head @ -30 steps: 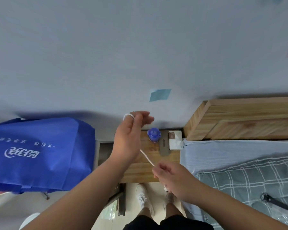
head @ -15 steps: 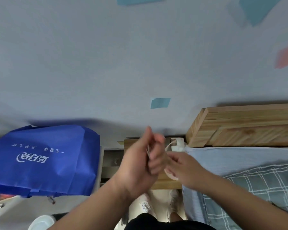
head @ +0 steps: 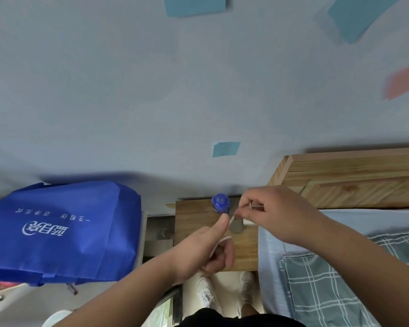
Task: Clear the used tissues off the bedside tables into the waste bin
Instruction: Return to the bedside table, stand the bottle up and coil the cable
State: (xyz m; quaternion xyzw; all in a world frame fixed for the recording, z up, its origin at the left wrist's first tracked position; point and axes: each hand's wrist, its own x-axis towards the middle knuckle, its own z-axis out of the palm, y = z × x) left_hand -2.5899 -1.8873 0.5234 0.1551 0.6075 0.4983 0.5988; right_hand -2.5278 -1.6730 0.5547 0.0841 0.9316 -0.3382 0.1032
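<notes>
A small wooden bedside table [head: 198, 215] stands between a blue bag and the bed. Above it, my left hand [head: 210, 249] has its fingers curled round loops of a thin white cord [head: 225, 239]. My right hand [head: 279, 213] pinches the same cord near its far end, just over the table's back right corner. A white paper-like item [head: 249, 222] peeks out from under my right hand; most of it is hidden. No loose tissue shows plainly on the table top.
A blue-capped bottle [head: 220, 203] and a flat grey object [head: 236, 226] sit at the table's back. A big blue fabric bag [head: 64, 230] lies left, the bed with checked bedding [head: 340, 279] and wooden headboard [head: 352, 182] right. A white rounded rim [head: 54, 318] shows bottom left.
The two hands were pressed together over the table half a second ago. Now they have drawn apart, the right hand moving back and right with the cord, uncovering the bottle.
</notes>
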